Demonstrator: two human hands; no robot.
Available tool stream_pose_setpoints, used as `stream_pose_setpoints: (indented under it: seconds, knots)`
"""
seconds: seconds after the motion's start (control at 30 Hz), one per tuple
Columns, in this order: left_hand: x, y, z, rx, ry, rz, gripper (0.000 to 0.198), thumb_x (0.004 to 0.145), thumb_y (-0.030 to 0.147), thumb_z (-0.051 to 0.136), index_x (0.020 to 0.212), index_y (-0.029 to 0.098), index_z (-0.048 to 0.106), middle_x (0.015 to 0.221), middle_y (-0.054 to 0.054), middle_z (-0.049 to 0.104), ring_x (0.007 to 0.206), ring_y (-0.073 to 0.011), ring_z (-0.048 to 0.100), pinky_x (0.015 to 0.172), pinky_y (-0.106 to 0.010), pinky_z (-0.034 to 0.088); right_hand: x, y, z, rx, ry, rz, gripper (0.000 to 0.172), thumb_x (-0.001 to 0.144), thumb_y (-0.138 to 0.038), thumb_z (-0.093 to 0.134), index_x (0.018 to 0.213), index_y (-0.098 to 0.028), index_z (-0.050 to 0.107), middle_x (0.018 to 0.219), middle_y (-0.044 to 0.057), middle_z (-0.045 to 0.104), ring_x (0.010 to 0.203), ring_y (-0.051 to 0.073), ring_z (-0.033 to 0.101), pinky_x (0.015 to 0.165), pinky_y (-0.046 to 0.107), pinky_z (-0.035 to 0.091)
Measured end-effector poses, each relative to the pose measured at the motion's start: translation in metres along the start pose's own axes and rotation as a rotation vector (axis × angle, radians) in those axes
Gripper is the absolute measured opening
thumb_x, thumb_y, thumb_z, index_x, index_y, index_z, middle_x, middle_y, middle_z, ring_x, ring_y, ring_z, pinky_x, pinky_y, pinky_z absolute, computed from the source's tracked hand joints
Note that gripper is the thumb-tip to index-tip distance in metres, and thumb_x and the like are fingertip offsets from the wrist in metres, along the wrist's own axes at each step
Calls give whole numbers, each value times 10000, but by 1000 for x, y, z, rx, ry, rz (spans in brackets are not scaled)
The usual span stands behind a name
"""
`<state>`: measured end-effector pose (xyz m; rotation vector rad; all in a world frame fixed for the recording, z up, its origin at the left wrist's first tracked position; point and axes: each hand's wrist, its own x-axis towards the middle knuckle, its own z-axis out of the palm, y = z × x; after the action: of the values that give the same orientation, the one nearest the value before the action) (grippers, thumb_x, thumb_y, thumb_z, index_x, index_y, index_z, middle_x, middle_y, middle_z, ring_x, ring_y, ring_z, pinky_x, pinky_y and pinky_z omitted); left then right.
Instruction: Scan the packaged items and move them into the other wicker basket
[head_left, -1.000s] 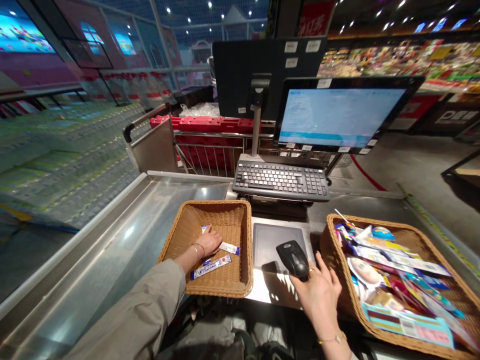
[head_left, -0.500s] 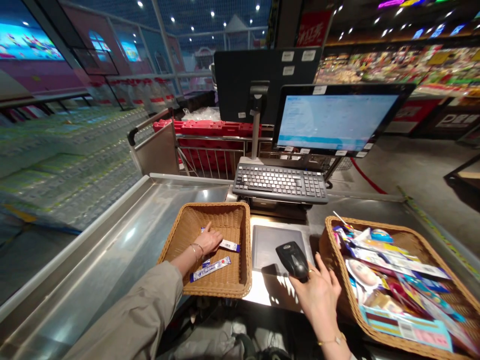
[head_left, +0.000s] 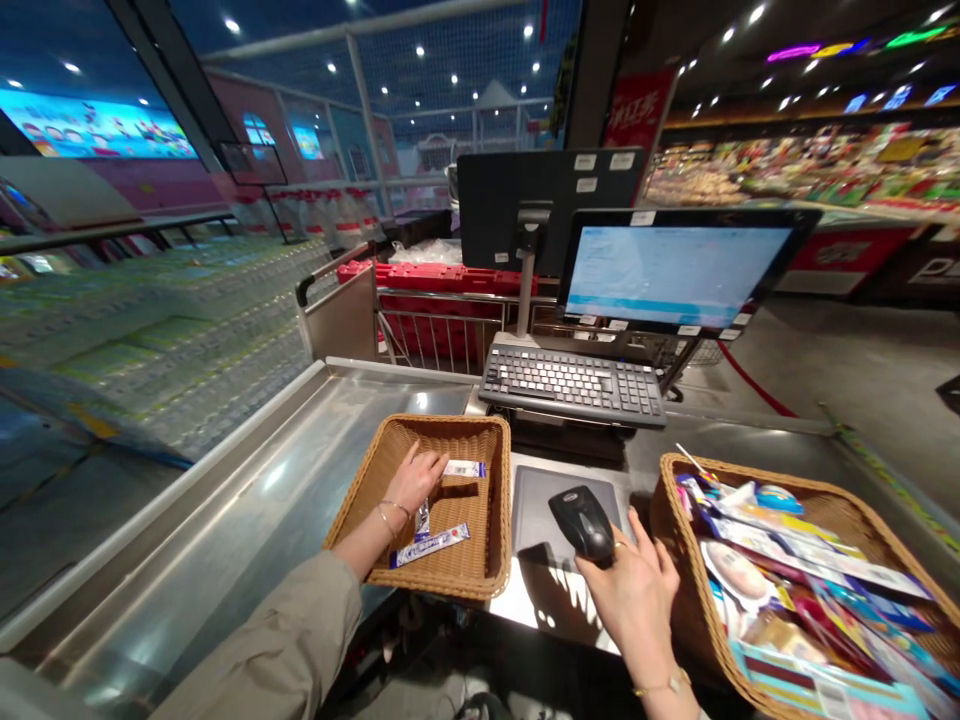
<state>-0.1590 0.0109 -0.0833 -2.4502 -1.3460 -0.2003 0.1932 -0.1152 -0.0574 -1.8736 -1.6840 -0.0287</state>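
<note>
Labels 1st: the barcoded stick [head_left: 469, 468] in your L basket [head_left: 505, 520] shows a barcode on white, blue at the R end; small print unreadable. The nearer stick [head_left: 442, 541] has blue-&-white lettering, too small to read. Red banner [head_left: 636, 125] in back has white Chinese chars, not clear enough to read. Sign [head_left: 928, 270] at the far R edge shows a big "P", rest cut off. Screen [head_left: 675, 270] text is too small.

Edges: L basket's R rim runs just beside the grey pad [head_left: 529, 500]; a gap, incl. the pad, separates it from the filled R basket [head_left: 670, 540]. Keyboard [head_left: 574, 387] sits beyond the pad. Steel counter [head_left: 281, 490] runs L to its raised edge.

Fingers: your L hand [head_left: 418, 480] is inside L basket, grasping the barcoded stick by its L end; the rest pokes out R of your fingertips, w/ shadow below. Thumb's hidden. Third stick [head_left: 422, 518] lies by your wrist, partly covered. Your R hand [head_left: 636, 590] grips the black scanner [head_left: 581, 522] btwn baskets, its head angled fwd & L.
</note>
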Motion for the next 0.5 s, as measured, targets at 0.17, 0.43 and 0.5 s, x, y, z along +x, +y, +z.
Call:
stream_pose_setpoints:
  seconds: [0.17,0.43,0.5]
  knots:
    - [3,8,-20,-12,170,-37,441,922,75,353,1329,167,494,1069,-109,651,1010,-189,609,1041,-411,445,3,-3,-5,0,10,-14,246,728,-363,563,881,-214,687,1117,50,705,1311,286,423,1071,497,222]
    - [19,25,-51,45,380,2,449,931,65,380,1345,185,506,1138,-91,685,1111,-177,613,1039,-364,447,7,-3,-16,3,30,-41,269,719,-359,585,928,-218,679,1132,32,700,1324,284,409,1073,500,227]
    - [26,31,-59,45,407,7,450,936,67,388,1347,206,508,1152,-76,691,1114,-168,619,1052,-368,422,9,-5,-21,3,36,-40,261,719,-346,581,926,-221,679,1138,34,697,1328,286,402,1075,504,223]
